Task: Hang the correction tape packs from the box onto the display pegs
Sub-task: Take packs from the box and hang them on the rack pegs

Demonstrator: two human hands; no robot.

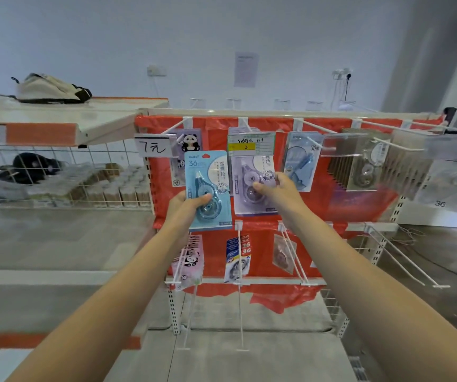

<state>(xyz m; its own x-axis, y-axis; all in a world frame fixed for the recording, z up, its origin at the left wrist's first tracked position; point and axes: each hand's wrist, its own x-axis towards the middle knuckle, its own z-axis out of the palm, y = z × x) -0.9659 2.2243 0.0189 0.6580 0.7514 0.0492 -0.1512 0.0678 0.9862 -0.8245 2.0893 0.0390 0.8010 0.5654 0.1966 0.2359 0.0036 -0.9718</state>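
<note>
The person is standing in front of the red-backed display rack [318, 205] with white wire pegs, and the step in hand is the hanging of one pack. The left hand [187, 204] is gripping the blue correction tape pack with a clear blister and the number 36 [208, 188] by its lower part, the thumb lying across the front of the blister, and is holding it upright in front of the upper row, between the panda-printed packs [187, 144] at the left end and the lilac correction tape packs [249, 183] under the green and yellow price label [250, 143].

The right hand [275, 187] is touching the front lilac pack, with the thumb and fingers bent onto its right side; I cannot tell if it is truly pinching the pack or only steadying it. The box is not in view.

As I judge it, the blue pack is not yet on any peg. The next move is asking for lifting it so that the hole in its red top tab [206, 156] is meeting the tip of a white upper peg [245, 124], then sliding it back along the wire. Which peg is the intended one, I cannot say.
</note>
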